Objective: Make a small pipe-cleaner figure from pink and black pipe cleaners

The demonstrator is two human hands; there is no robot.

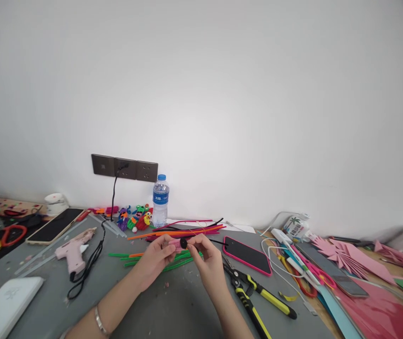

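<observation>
At the lower centre of the frame, a person's two bare hands met over a grey table (173,310). The left hand (155,260) pinched a small pink fuzzy piece (175,244) between thumb and fingertips; the right hand (208,263) closed its fingertips on a black pipe cleaner (218,242) whose end curled into a dark, rounded coil hard against the pink piece — the rest of the black strand ran off to the right, thin and straight. The pink piece looked short, plump and soft-edged, too small to make out further. A silver bracelet (99,321) circled the left wrist.

Just behind the hands lay loose pipe cleaners (183,231) in orange, red, green and black. A pink-cased phone (247,254) sat screen-up to the right, with yellow-handled pliers (258,296) near the right forearm. At left of centre rested a pink glue gun (74,249), its black cord running up to a wall socket (125,168). A water bottle (160,200) stood against the white wall, beside small bright finished figures (135,217). Folded pink paper (349,256) spread across the right edge of the frame.
</observation>
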